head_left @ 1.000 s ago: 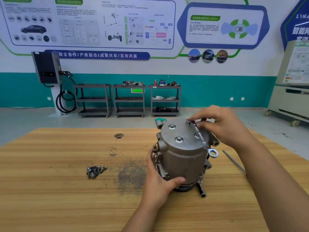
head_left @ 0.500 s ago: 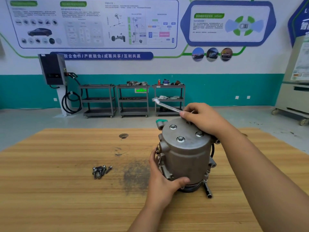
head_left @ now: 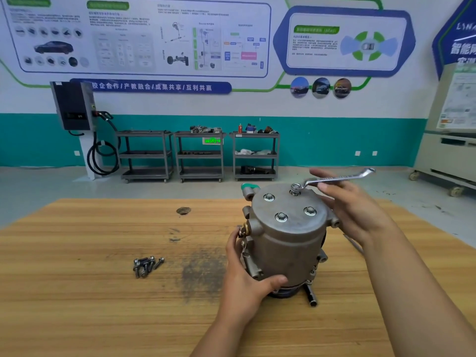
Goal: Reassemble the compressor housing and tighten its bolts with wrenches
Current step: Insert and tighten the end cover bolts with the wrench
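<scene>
Grey compressor housing [head_left: 286, 243] upright on wooden table [head_left: 77, 305]; wrench [head_left: 334, 178] ring seemingly seated on rear top bolt [head_left: 295, 188].

Bright even indoor light, soft faint shadows, wide-angle edge bending, slight blur

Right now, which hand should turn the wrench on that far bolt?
Right. The right hand touches the wrench, whose ring sits on the far bolt. The left hand grips the housing, steadying it.

1. A wooden table [head_left: 77, 318] carries everything.
2. The compressor housing [head_left: 288, 243] stands upright right of centre, with a black bar [head_left: 310, 296] lying at its base.
3. Loose bolts [head_left: 146, 265] lie heaped to its left, well apart.
4. A dark stain [head_left: 203, 271] spreads between them.
</scene>
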Tool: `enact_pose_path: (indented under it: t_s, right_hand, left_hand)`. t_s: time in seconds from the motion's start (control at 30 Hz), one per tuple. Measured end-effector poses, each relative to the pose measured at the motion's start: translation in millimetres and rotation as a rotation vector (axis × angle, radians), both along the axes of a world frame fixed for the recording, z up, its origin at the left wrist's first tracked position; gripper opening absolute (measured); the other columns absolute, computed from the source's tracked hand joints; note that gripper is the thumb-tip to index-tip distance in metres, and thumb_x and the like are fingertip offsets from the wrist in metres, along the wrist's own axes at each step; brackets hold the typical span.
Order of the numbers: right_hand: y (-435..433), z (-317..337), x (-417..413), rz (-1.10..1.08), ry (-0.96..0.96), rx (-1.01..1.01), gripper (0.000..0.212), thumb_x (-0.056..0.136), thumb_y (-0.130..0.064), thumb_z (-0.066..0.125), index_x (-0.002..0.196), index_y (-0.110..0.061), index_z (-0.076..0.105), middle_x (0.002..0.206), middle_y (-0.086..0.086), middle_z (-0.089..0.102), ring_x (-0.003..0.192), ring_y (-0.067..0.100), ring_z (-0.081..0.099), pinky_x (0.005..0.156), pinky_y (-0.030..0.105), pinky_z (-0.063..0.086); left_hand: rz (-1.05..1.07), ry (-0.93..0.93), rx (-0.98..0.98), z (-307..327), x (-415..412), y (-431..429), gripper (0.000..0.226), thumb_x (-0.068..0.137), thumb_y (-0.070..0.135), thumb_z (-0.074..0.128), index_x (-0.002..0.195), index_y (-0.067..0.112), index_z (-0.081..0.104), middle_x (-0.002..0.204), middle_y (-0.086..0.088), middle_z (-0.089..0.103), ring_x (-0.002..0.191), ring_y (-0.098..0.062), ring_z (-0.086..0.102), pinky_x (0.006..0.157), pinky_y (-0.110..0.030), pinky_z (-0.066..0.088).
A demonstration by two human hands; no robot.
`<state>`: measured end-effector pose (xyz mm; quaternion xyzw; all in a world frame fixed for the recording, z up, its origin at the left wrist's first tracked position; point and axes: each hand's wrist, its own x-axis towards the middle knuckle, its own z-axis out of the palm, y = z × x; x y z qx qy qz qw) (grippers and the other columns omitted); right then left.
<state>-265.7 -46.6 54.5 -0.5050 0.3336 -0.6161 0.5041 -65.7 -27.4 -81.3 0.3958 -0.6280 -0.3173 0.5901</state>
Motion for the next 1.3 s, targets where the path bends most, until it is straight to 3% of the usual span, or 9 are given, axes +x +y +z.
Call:
enact_pose_path:
  t_s: [0.1, 0.23, 0.4, 0.7, 0.83, 0.93, 1.0, 1.2, 1.3]
  right_hand:
    - [12, -17, -1, -0.026, -0.005, -0.186, 0.026, 0.077, -0.011, 0.06, 0.099, -0.018, 0.073, 0.108, 0.006, 0.071, 0.096, 0.018, 0.067, 0.07, 0.023, 0.055]
    - [33, -23, 1, -0.265, 0.361, -0.378, 0.03, 0.082, -0.013, 0.065, 0.098, -0.036, 0.073, 0.096, -0.01, 0.073, 0.082, 0.0, 0.064, 0.062, 0.013, 0.049]
    - [49, -6, 16, -0.358, 0.795, -0.543, 0.041, 0.08, -0.006, 0.07, 0.096, -0.044, 0.066, 0.097, -0.02, 0.069, 0.101, 0.002, 0.058, 0.085, 0.017, 0.045]
    - [23, 39, 56, -0.359, 1.163, -0.506, 0.008, 0.077, -0.03, 0.074, 0.079, -0.032, 0.066, 0.084, -0.015, 0.047, 0.092, 0.013, 0.044, 0.076, 0.027, 0.033]
    - [0, 45, 65, -0.476, 1.274, -0.384, 0.02, 0.08, -0.049, 0.066, 0.079, -0.029, 0.063, 0.095, -0.003, 0.049, 0.103, 0.019, 0.042, 0.086, 0.038, 0.037]
    - [-15, 43, 65, -0.553, 1.43, -0.258, 0.03, 0.092, -0.05, 0.047, 0.096, -0.026, 0.065, 0.103, 0.001, 0.053, 0.11, 0.025, 0.044, 0.089, 0.041, 0.035]
    - [-20, 42, 62, -0.511, 1.378, -0.161, 0.031, 0.096, -0.044, 0.042, 0.099, -0.023, 0.064, 0.098, 0.003, 0.06, 0.102, 0.026, 0.052, 0.086, 0.039, 0.04]
    - [-12, 31, 32, -0.236, 0.479, 0.124, 0.013, 0.089, -0.031, 0.061, 0.088, -0.018, 0.063, 0.093, 0.004, 0.063, 0.077, 0.017, 0.06, 0.05, 0.023, 0.046]
    - [-7, 18, 18, -0.143, 0.217, 0.158, 0.015, 0.087, -0.025, 0.063, 0.094, -0.012, 0.067, 0.097, 0.007, 0.066, 0.073, 0.017, 0.066, 0.046, 0.024, 0.05]
  left_hand:
    - [0.009, -0.001, 0.004, 1, 1, 1, 0.109, 0.039, 0.054, 0.085, 0.119, 0.07, 0.013, 0.126, 0.038, 0.032, 0.108, 0.034, 0.031, 0.079, 0.01, 0.026]
    - [0.005, -0.001, 0.008, 1, 2, 1, 0.108, 0.037, 0.058, 0.085, 0.116, 0.074, 0.012, 0.127, 0.036, 0.033, 0.109, 0.033, 0.032, 0.08, 0.009, 0.027]
    - [0.001, -0.003, -0.008, 1, 1, 0, 0.107, 0.04, 0.053, 0.086, 0.116, 0.073, 0.014, 0.125, 0.036, 0.034, 0.108, 0.033, 0.032, 0.078, 0.009, 0.028]
    - [0.004, -0.015, 0.001, -2, 3, -2, 0.111, 0.046, 0.041, 0.091, 0.114, 0.076, 0.01, 0.13, 0.035, 0.031, 0.11, 0.032, 0.031, 0.08, 0.007, 0.03]
    - [-0.003, -0.008, 0.012, -4, 4, -3, 0.111, 0.048, 0.04, 0.091, 0.118, 0.071, 0.011, 0.131, 0.035, 0.03, 0.111, 0.033, 0.029, 0.08, 0.008, 0.029]
    - [-0.012, -0.005, 0.026, -3, 4, -2, 0.11, 0.048, 0.041, 0.09, 0.118, 0.071, 0.01, 0.131, 0.033, 0.031, 0.11, 0.032, 0.031, 0.08, 0.008, 0.029]
    - [-0.018, 0.003, 0.035, -3, 3, -1, 0.109, 0.045, 0.044, 0.088, 0.117, 0.07, 0.011, 0.13, 0.033, 0.032, 0.109, 0.031, 0.033, 0.08, 0.007, 0.03]
    - [-0.031, 0.007, 0.034, -1, 1, -2, 0.111, 0.041, 0.052, 0.086, 0.121, 0.066, 0.011, 0.131, 0.034, 0.033, 0.113, 0.027, 0.034, 0.084, 0.005, 0.031]
    - [-0.037, 0.01, 0.036, 1, 0, -2, 0.113, 0.039, 0.053, 0.085, 0.126, 0.058, 0.013, 0.134, 0.032, 0.034, 0.119, 0.021, 0.035, 0.091, 0.0, 0.032]
